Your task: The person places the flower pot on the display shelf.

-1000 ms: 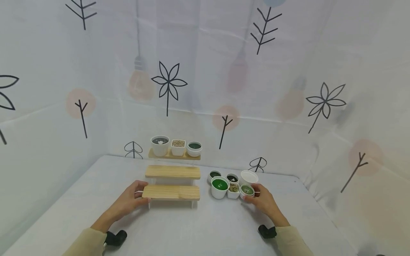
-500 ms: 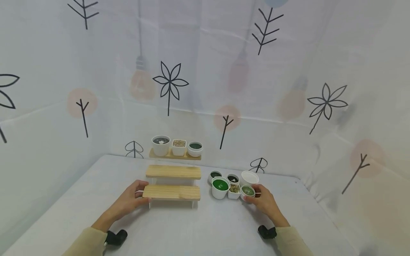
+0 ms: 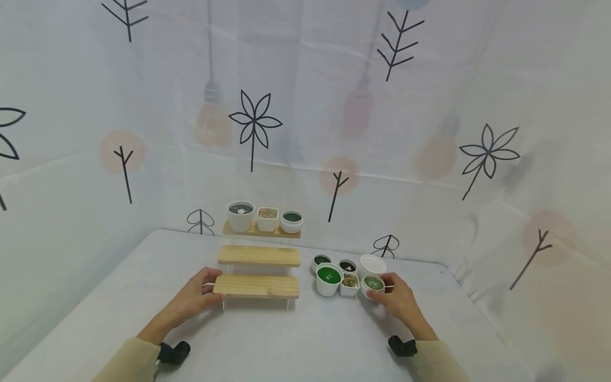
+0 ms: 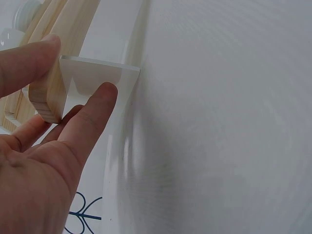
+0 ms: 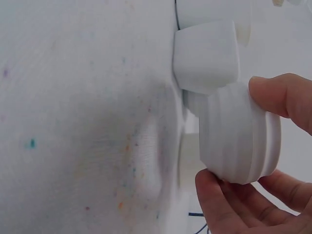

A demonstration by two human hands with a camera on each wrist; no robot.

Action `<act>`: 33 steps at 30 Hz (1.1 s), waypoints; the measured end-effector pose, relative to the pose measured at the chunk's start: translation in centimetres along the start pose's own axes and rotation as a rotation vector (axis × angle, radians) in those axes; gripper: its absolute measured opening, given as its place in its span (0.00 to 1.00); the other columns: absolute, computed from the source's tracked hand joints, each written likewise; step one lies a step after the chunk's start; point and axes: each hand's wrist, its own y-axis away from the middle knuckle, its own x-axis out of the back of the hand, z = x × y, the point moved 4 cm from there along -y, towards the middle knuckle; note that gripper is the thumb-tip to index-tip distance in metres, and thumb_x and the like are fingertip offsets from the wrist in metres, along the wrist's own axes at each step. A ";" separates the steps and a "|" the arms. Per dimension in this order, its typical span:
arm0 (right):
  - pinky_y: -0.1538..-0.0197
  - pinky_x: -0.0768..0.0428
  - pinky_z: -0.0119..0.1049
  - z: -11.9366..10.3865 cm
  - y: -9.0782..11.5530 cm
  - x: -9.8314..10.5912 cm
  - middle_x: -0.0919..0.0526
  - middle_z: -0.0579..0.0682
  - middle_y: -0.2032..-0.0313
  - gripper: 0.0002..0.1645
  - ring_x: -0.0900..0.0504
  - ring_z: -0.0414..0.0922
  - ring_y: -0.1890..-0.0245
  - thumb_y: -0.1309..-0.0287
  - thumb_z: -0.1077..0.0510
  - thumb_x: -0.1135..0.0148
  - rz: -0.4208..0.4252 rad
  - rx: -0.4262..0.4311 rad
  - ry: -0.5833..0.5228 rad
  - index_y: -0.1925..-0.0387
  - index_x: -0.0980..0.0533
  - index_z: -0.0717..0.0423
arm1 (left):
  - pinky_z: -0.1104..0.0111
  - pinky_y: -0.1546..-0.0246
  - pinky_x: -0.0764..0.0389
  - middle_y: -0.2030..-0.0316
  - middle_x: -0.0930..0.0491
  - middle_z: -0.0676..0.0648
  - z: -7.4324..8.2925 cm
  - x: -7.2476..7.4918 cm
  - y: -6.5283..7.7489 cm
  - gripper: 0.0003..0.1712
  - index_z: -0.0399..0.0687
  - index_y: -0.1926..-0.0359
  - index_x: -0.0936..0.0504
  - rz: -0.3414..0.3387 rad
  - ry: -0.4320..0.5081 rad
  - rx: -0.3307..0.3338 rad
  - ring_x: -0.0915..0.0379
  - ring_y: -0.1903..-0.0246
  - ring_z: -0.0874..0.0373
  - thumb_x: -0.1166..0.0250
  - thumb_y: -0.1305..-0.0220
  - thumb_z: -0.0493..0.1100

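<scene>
My left hand (image 3: 199,293) holds the left end of the lowest wooden shelf (image 3: 256,286) of a three-tier stand. In the left wrist view, its fingers lie against the board end (image 4: 46,100) and the clear side support (image 4: 97,73). On the right, my right hand (image 3: 397,298) grips a small round white pot (image 3: 374,285) with green contents, thumb on one side and fingers on the other. The right wrist view shows its ridged side (image 5: 234,134), its base slightly off the table. Beside it stands a square white pot (image 3: 350,285) with speckled contents.
Several pots cluster nearby: a larger green-filled one (image 3: 328,280), two dark-filled ones (image 3: 321,261) (image 3: 348,266) and a white one (image 3: 373,264). The top tier (image 3: 258,231) bears three pots; the middle tier (image 3: 259,255) is bare. A patterned cloth (image 3: 305,106) hangs behind the white table (image 3: 267,345).
My right hand has drawn the small round pot slightly right and up, away from the square pot. My left hand stays at the shelf end.
</scene>
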 end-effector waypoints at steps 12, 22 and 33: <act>0.52 0.19 0.46 -2.3 0.7 0.5 0.25 0.61 0.48 0.40 0.23 0.55 0.49 0.54 0.48 0.26 0.030 0.093 -0.039 0.43 0.33 0.62 | 0.61 0.51 0.20 0.41 0.33 0.35 0.2 0.0 0.2 0.37 0.37 0.38 0.37 0.007 -0.020 0.017 0.28 0.46 0.45 0.29 0.46 0.40; 0.47 0.21 0.47 -4.9 1.8 0.3 0.23 0.59 0.49 0.40 0.22 0.54 0.50 0.53 0.49 0.26 0.060 0.177 -0.078 0.43 0.33 0.62 | 0.62 0.52 0.19 0.41 0.32 0.35 0.3 0.0 0.4 0.37 0.36 0.38 0.37 0.001 -0.015 0.009 0.28 0.46 0.46 0.29 0.45 0.40; 0.45 0.21 0.44 -8.3 2.2 -1.2 0.23 0.53 0.51 0.36 0.22 0.50 0.50 0.55 0.54 0.25 0.054 0.268 -0.138 0.45 0.30 0.59 | 0.62 0.52 0.20 0.41 0.32 0.35 0.2 0.0 0.0 0.37 0.37 0.39 0.37 0.007 -0.006 0.008 0.28 0.46 0.45 0.29 0.46 0.40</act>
